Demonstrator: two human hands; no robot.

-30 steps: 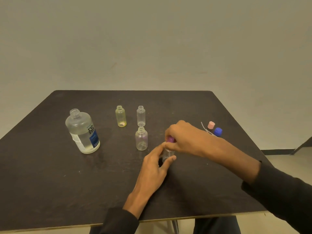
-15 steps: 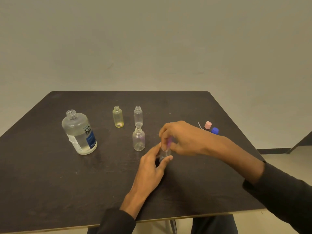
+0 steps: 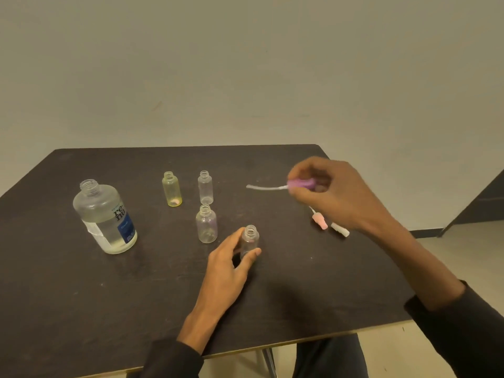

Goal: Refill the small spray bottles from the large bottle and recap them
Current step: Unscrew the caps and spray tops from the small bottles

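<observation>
The right hand hides most of the purple cap it pinches. The left hand grips a small bottle standing on the dark table by a plain wall.

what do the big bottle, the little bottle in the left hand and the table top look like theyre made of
Big bottle: likely frosted translucent plastic; hazy walls, liquid shows through, moulded threaded neck.

Little bottle held by the left hand: probably clear glossy plastic; fingers show through it, but glass can't be excluded.

Table top: dark matte board, perhaps laminate; faint speckle, pale core along the near edge.
</observation>
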